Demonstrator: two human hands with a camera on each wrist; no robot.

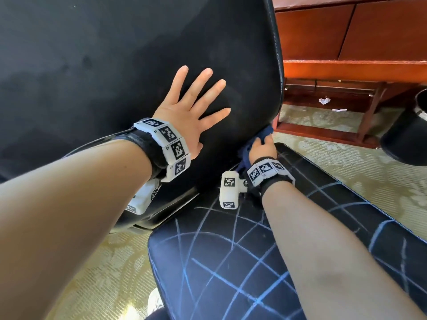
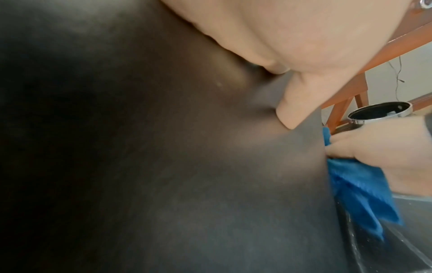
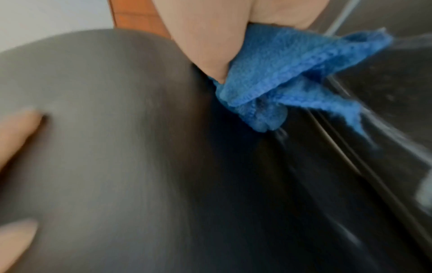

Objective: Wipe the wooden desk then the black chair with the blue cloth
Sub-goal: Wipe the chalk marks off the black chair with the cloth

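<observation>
Blue cloth (image 3: pixel 285 73) bunched (fuzzy weave) against black chair (image 1: pixel 115 65).

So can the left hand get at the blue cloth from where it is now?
Probably yes. The left hand lies flat and empty on the chair backrest, with bare backrest between it and the blue cloth, though the right hand grips that.

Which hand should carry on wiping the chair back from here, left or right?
Right, most likely. The right hand already grips the blue cloth against the lower edge of the black chair backrest. The left hand lies flat and spread on the backrest, holding nothing, seemingly bracing it.
</observation>
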